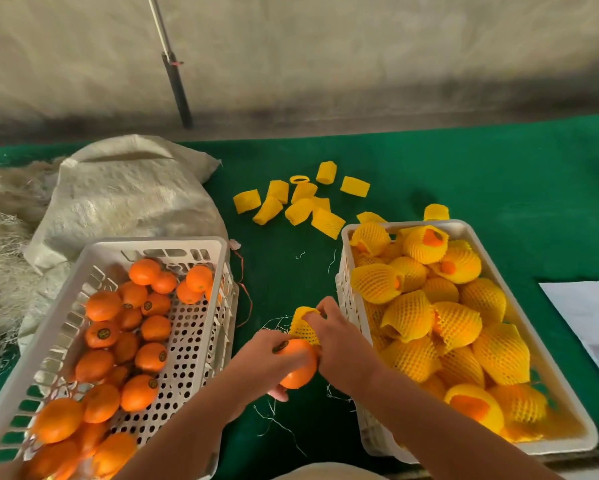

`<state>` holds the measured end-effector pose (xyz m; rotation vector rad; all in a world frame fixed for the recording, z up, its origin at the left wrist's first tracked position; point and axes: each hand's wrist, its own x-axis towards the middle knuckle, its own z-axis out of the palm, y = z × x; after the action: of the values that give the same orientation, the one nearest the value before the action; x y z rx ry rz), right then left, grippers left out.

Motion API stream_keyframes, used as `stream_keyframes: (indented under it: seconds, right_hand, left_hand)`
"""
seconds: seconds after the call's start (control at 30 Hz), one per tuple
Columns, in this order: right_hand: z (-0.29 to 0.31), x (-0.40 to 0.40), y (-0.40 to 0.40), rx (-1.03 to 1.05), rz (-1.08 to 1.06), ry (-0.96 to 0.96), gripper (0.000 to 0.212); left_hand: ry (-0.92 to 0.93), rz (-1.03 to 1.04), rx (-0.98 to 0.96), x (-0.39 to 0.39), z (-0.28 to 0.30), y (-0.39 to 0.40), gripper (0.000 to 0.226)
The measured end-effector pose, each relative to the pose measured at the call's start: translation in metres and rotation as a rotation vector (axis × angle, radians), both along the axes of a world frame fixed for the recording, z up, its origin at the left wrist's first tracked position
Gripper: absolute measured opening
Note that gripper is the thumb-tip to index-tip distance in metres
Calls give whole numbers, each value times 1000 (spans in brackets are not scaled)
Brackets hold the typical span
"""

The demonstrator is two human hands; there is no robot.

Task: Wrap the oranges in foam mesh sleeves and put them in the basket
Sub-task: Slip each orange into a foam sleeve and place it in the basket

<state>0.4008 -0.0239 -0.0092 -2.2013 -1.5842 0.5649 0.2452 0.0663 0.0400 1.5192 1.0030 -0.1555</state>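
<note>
My left hand (267,362) grips a bare orange (300,365) with a dark sticker, low between the two baskets. My right hand (336,337) pinches a yellow foam mesh sleeve (303,327) right above that orange, touching it. A white perforated basket (201,327) on the left holds several bare oranges (151,356). On the right, a second white basket (348,306) is full of oranges wrapped in yellow sleeves (454,327). Several loose sleeves (298,202) lie on the green cloth behind.
A woven sack (125,195) and loose fibres (0,258) lie at the back left. White paper (592,317) rests at the right edge. A dark pole (178,88) leans by the wall. Stray threads lie on the green table (499,174).
</note>
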Motion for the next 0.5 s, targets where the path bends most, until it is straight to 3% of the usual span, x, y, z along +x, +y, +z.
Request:
stream_keyframes:
  seconds: [0.13,0.2,0.33,0.43,0.5]
  right_hand:
    - [-1,1,-2,11,22,53,46]
    - [-4,-1,-3,27,-24,77,48]
    - [-8,-5,-5,62,-80,116,55]
    - [-12,-11,-9,79,-78,138,56]
    - [-12,-10,-10,73,-84,151,57]
  left_hand:
    - [-102,340,-394,1,4,0,61]
    - [-161,454,-428,4,3,-4,55]
    - [-177,585,-189,10,-9,-8,38]
    - [-115,484,23,10,-16,-13,43]
    - [-101,369,39,8,-20,-15,56]
